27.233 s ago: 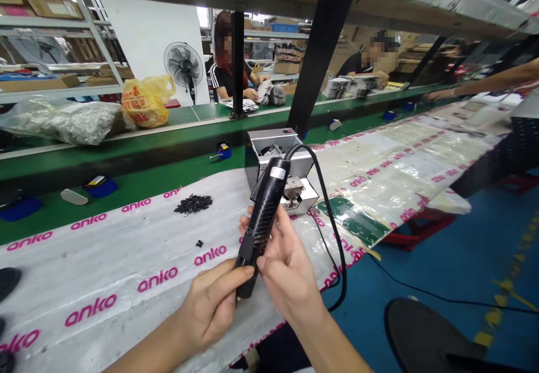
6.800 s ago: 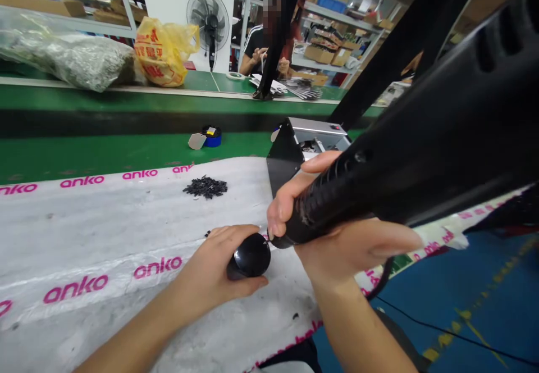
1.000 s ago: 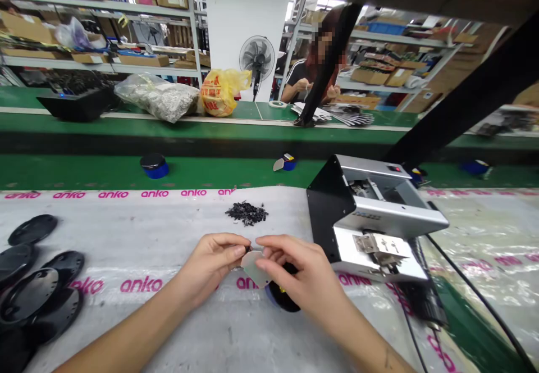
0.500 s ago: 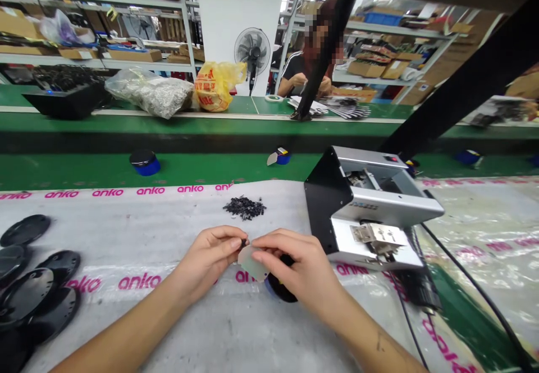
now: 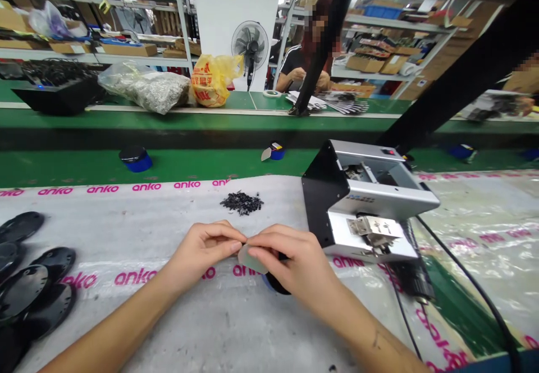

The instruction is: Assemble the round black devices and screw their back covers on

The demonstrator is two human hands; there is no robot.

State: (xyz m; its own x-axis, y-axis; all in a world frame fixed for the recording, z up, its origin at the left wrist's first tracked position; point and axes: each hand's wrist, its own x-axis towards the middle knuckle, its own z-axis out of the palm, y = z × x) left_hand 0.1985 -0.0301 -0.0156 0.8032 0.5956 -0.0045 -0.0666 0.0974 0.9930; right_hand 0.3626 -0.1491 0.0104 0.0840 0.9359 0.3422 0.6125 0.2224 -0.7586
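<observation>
Over the white wrapped work surface, my left hand point(image 5: 206, 252) pinches a tiny dark piece at its fingertips, mostly hidden now. My right hand point(image 5: 290, 252) holds a thin, pale, round disc point(image 5: 248, 262) between thumb and fingers. The fingertips of both hands meet at the disc's upper edge. Partly covered by my right hand is a round blue and black container point(image 5: 275, 285). Just beyond my hands lies a loose pile of small black pieces point(image 5: 242, 203).
A silver and black machine point(image 5: 366, 199) stands to the right, its black cable point(image 5: 467, 283) trailing forward. Black round covers point(image 5: 29, 289) are heaped at the left. Blue containers with black tops point(image 5: 137, 159) sit on the green conveyor. A person point(image 5: 309, 75) works across the bench.
My fingertips have come together at the disc's edge, and the small dark piece in my left hand is now mostly hidden. The whole view has shifted slightly.
</observation>
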